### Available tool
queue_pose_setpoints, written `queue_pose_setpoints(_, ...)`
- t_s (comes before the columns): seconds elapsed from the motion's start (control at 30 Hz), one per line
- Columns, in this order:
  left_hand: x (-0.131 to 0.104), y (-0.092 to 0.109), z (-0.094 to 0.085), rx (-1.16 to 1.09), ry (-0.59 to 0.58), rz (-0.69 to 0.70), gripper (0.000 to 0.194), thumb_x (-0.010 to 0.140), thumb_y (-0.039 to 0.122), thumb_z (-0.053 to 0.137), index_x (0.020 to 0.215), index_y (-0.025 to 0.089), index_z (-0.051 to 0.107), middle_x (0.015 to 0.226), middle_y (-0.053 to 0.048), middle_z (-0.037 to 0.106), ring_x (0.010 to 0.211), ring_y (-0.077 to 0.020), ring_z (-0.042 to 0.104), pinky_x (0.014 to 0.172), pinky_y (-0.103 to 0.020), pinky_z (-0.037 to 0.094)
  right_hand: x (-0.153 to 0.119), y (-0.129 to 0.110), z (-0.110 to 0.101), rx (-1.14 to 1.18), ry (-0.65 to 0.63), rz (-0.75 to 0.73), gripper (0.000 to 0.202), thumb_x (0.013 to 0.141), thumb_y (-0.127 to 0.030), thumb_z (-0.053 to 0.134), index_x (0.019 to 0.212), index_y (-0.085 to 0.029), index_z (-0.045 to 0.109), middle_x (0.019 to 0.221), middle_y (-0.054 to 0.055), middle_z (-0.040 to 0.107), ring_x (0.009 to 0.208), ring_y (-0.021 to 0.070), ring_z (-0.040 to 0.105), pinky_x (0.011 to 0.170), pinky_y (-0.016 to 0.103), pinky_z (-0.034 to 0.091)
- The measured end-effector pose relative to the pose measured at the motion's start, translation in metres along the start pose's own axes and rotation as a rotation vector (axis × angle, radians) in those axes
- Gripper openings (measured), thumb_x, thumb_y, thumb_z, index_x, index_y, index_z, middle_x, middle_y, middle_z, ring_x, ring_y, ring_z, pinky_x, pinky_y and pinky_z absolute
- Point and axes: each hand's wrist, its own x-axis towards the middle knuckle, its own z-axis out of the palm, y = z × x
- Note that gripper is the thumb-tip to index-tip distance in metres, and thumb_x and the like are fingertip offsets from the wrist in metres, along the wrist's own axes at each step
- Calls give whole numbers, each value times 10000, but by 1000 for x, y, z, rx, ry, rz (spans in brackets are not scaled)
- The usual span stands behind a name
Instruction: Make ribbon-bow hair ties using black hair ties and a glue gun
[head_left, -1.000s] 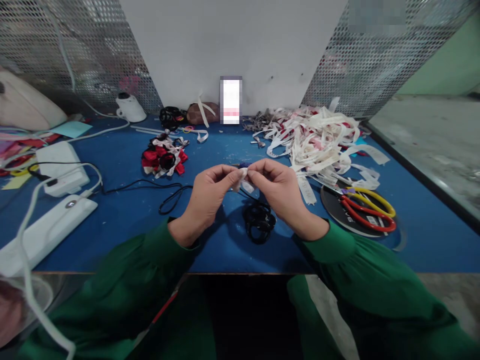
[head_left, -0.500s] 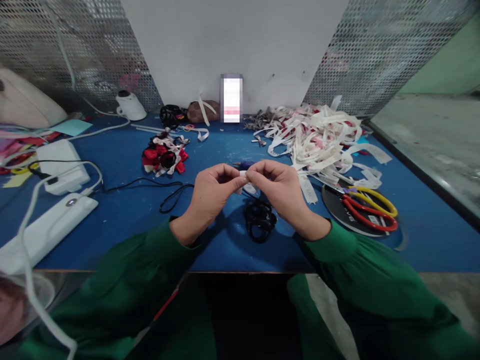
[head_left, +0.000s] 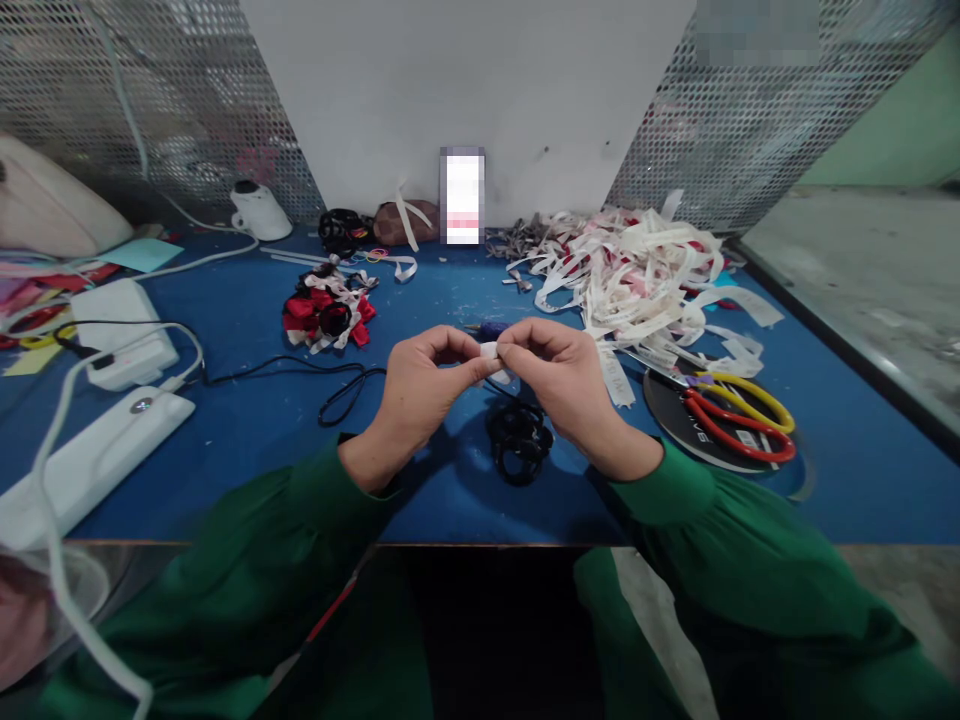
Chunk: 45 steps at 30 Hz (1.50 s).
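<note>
1. Both hands are up over the middle of the blue table [head_left: 255, 470], forearms angling in from the two bottom corners, so the whole thing makes a sort of tent shape.
2. Left hand [head_left: 420, 385]: back of the hand toward the camera, wrist bent a bit inward, thumb stretched out toward the right hand. It's pinching a small piece of white ribbon [head_left: 490, 350] between thumb and curled index finger.
3. Right hand [head_left: 559, 380]: pretty much a mirror of that, thumb and index tips pressed together on the other end of the ribbon. The rest of the fingers are curled in; can't really make out the tips.
4. So the ribbon sits right between the two sets of fingertips, held up off the table. Only a little of it shows, so no clue how it's folded.
5. Just past the fingers there's a blue-handled pointed tool [head_left: 493, 329], partly covered by the right hand.
6. Closer in, below the hands, is a bundle of black cord [head_left: 517, 445].
7. Right of the right hand: red-and-yellow-handled scissors [head_left: 739, 437] resting on a black disc [head_left: 667, 408], with a messy ribbon heap [head_left: 637, 285] behind.
</note>
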Motion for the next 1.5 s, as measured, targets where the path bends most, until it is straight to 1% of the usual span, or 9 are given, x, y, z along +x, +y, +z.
queue_pose_setpoints(0.27,3,0,0,-211,-34,-104,114,755,257,779,699,176,720,659,3,650,653,-116,567,679,-250,460,2,0,1,46,-2,29,99,767,-247,652,681,-202,636,628,-31,548,608,115,444,577,279,345)
queue_pose_setpoints(0.47,5,1,3,-326,47,-179,111,736,243,766,705,161,697,681,5,648,636,-96,549,651,-226,448,3,5,3,132,28,127,114,755,-253,663,665,-193,626,618,-37,534,604,106,433,582,271,340)
queue_pose_setpoints(0.57,3,3,4,-266,69,-135,118,746,248,763,720,158,692,668,9,645,598,-90,528,598,-219,420,3,7,3,131,-8,148,125,772,-243,654,666,-186,620,620,-35,538,603,103,445,589,271,353)
queue_pose_setpoints(0.77,0,4,3,-106,61,-23,108,783,246,739,729,165,693,631,17,620,575,-91,504,560,-220,401,0,2,2,20,11,-83,117,857,-314,661,875,-198,660,819,6,655,751,139,585,689,293,459)
queue_pose_setpoints(0.87,0,4,3,-40,50,4,121,792,251,743,722,168,689,621,19,602,573,-92,491,550,-220,396,0,2,2,-78,-37,-133,131,837,-317,719,823,-195,673,766,-3,664,708,131,573,674,285,457)
queue_pose_setpoints(1.07,3,0,3,-175,69,-74,143,778,281,774,742,169,692,666,9,629,594,-90,517,572,-216,418,1,5,2,-99,-8,-49,165,828,-286,715,713,-183,659,630,-28,581,604,105,462,583,265,381)
queue_pose_setpoints(1.23,3,-1,1,-198,2,-155,270,757,414,813,855,174,736,748,-10,677,647,-106,561,607,-231,444,2,5,2,-17,7,33,192,838,-316,694,709,-184,640,611,-32,542,585,100,424,560,270,342)
queue_pose_setpoints(1.33,3,0,1,-118,-38,-149,234,709,365,847,793,168,753,758,-21,701,675,-118,581,652,-247,468,2,7,2,1,21,32,189,835,-318,698,714,-186,640,620,-32,544,592,103,431,571,276,343)
queue_pose_setpoints(1.5,3,3,1,-89,-14,-124,149,744,305,800,744,168,741,695,-13,700,636,-120,584,657,-261,472,2,9,1,12,-2,3,212,881,-358,652,751,-191,658,694,-11,598,656,121,495,630,290,388)
